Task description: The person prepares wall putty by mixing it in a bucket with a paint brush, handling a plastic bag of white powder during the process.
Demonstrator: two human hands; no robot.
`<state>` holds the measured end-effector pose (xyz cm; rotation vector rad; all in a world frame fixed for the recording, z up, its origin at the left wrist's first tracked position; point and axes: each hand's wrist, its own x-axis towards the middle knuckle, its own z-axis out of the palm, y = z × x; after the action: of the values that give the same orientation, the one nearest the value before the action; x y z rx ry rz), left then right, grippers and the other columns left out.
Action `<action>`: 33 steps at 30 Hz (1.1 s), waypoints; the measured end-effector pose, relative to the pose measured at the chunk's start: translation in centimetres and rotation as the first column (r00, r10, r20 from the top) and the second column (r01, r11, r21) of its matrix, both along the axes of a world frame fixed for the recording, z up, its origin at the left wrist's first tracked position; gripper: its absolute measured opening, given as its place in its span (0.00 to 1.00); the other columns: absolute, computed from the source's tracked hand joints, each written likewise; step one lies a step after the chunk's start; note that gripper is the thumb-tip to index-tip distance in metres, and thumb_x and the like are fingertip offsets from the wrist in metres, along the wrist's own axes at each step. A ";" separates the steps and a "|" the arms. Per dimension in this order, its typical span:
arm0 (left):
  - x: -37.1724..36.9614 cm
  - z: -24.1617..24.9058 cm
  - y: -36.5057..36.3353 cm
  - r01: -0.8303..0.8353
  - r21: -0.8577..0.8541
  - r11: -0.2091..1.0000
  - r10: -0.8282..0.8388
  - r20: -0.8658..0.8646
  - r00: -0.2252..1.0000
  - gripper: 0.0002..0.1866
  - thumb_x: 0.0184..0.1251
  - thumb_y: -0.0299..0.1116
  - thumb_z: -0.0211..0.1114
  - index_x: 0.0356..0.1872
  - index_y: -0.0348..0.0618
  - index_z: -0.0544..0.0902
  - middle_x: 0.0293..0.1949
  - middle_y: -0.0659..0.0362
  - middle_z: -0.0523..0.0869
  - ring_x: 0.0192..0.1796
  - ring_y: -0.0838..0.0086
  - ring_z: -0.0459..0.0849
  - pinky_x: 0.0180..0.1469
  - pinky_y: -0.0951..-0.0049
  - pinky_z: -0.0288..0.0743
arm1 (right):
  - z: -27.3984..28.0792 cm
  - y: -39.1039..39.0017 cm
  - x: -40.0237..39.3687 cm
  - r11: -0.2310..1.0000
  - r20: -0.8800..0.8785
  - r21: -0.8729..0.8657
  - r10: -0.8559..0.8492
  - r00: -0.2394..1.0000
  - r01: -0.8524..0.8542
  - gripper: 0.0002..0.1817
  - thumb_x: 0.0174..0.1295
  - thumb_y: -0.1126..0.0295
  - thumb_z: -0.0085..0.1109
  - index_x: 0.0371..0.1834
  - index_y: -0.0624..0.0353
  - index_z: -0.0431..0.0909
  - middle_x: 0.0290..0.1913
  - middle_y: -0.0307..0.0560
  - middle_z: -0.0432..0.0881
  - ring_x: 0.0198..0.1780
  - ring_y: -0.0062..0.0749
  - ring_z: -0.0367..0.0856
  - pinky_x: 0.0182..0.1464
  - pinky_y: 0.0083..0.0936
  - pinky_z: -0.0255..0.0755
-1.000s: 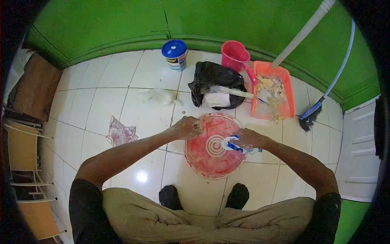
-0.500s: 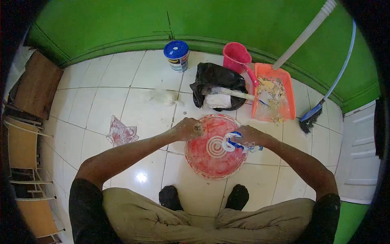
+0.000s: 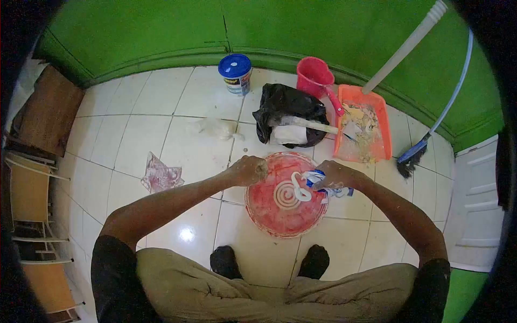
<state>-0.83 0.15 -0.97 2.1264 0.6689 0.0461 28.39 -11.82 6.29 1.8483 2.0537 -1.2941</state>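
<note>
A round red lid-like disc (image 3: 269, 215) with pale rings at its centre lies on the tiled floor in front of my feet. At its upper left edge rests my left hand (image 3: 252, 171), its fingers closed; what they hold, if anything, is hidden. My right hand (image 3: 335, 176) grips a blue and white cloth or plastic piece (image 3: 342, 191) over the disc's right side. A looped white strand (image 3: 299, 189) hangs from that grip onto the disc.
Beyond the disc are a black bag (image 3: 285, 99), a pink jug (image 3: 312, 78), a blue-lidded tub (image 3: 237, 81) and an orange dustpan (image 3: 383, 126) with debris. A brush (image 3: 413, 156) leans at right. Crumpled plastic (image 3: 161, 175) lies left.
My right hand has shifted slightly right and up with the blue and white piece. The white strand now trails in a longer loop. My left hand looks nearly unmoved.
</note>
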 end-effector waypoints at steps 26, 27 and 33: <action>0.4 -0.4 0.4 -0.011 0.008 1.000 0.012 -0.123 0.992 0.12 0.59 0.38 0.64 0.38 0.40 0.82 0.38 0.47 0.87 0.41 0.55 0.87 0.45 0.60 0.79 | -4.0 -3.1 2.5 0.906 0.574 -0.063 0.376 0.727 -0.419 0.12 0.53 0.66 0.59 0.39 0.54 0.84 0.36 0.56 0.85 0.41 0.49 0.86 0.45 0.44 0.78; 0.4 -0.4 0.4 -0.005 0.000 1.000 0.005 -0.117 0.993 0.13 0.60 0.38 0.64 0.38 0.40 0.83 0.38 0.47 0.87 0.41 0.55 0.87 0.46 0.60 0.79 | -3.9 -3.0 2.4 0.888 0.602 -0.078 0.405 0.689 -0.454 0.11 0.52 0.66 0.60 0.37 0.56 0.85 0.37 0.56 0.85 0.41 0.48 0.87 0.43 0.43 0.79; 0.0 -0.8 0.5 0.037 0.003 0.999 -0.037 -0.064 0.997 0.13 0.60 0.39 0.65 0.39 0.40 0.82 0.38 0.47 0.87 0.42 0.55 0.87 0.45 0.59 0.79 | -3.2 -3.4 1.9 0.885 0.631 -0.027 0.375 0.679 -0.464 0.11 0.51 0.69 0.60 0.38 0.56 0.85 0.37 0.55 0.85 0.42 0.48 0.86 0.45 0.43 0.79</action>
<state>-0.80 0.68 -1.72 2.1516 0.6671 -0.0408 30.25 -15.18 3.11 1.4220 2.0183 -0.3495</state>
